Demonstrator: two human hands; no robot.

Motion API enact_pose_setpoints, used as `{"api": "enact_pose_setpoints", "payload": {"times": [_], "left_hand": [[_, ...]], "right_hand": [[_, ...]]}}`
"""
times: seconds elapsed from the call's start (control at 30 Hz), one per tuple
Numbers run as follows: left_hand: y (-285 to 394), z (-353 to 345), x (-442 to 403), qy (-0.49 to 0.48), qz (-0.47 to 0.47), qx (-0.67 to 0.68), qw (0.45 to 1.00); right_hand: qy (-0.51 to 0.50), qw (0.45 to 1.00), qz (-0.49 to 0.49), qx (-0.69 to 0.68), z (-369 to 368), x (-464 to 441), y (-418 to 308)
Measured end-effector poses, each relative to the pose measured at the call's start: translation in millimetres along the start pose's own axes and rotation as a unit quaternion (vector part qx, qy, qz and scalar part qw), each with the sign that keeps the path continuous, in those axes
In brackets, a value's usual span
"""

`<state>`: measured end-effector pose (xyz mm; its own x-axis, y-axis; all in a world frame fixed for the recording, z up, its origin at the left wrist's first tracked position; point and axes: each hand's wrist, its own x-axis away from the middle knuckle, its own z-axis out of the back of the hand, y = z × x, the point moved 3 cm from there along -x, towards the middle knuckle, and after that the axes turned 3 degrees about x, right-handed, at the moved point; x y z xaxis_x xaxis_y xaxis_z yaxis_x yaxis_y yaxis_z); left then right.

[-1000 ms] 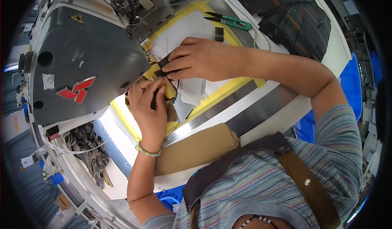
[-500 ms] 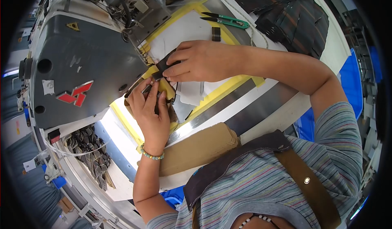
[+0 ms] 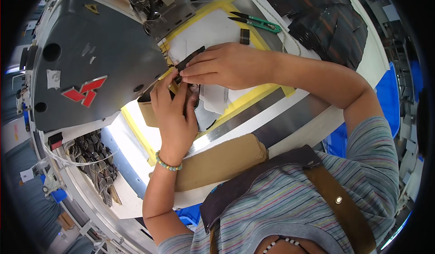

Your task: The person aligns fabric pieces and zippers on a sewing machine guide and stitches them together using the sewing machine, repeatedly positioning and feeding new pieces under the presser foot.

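A small dark fabric piece (image 3: 195, 57) lies at the sewing machine's needle area, beside the machine head (image 3: 99, 59). My right hand (image 3: 229, 66) has its fingers together, pressing on that piece from the right. From below, my left hand (image 3: 174, 111), with a beaded bracelet at the wrist, holds the piece's near end, its fingertips touching those of my right hand. The grip itself is partly covered by my fingers. Under and beside my left hand shows a brown folded piece (image 3: 147, 111). A white card (image 3: 214, 99) lies just right of my left hand.
Green-handled snips (image 3: 260, 24) and a small dark fabric piece (image 3: 244, 36) lie beyond my right hand. Striped dark fabric (image 3: 333, 32) is stacked at the upper right. A brown padded roll (image 3: 217, 162) lies near my body. Several cut pieces (image 3: 95, 163) are heaped at the left.
My left hand has moved up and right, its fingers straighter and closer to my right hand. More of the brown folded piece shows at its left. My right hand has stayed nearly in place.
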<state>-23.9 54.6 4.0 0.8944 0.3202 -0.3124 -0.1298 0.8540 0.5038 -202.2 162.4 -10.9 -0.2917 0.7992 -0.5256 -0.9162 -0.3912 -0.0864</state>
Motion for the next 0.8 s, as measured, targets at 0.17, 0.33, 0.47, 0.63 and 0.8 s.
{"api": "enact_pose_setpoints", "payload": {"times": [0.17, 0.33, 0.47, 0.63, 0.8], "left_hand": [[-22.4, 11.2, 4.4, 0.043, 0.084, 0.054, 0.994], [-11.9, 5.0, -12.4, -0.011, -0.037, -0.132, 0.991], [-14.9, 6.3, -12.7, -0.04, -0.034, -0.138, 0.989], [-25.2, 18.2, 2.9, -0.012, -0.046, -0.202, 0.978], [-28.3, 21.7, 9.7, 0.001, -0.044, -0.164, 0.985]], "right_hand": [[-0.009, 1.0, 0.005, 0.002, -1.4, 1.5, 1.6], [-0.014, 1.0, 0.003, 0.004, -0.1, -0.4, 0.4], [-0.036, 0.999, -0.028, -0.017, 0.1, -1.4, -0.3], [-0.032, 0.998, -0.022, -0.05, -1.8, -1.2, 3.9], [-0.042, 0.997, -0.024, -0.054, -3.2, -1.9, 2.8]]}}
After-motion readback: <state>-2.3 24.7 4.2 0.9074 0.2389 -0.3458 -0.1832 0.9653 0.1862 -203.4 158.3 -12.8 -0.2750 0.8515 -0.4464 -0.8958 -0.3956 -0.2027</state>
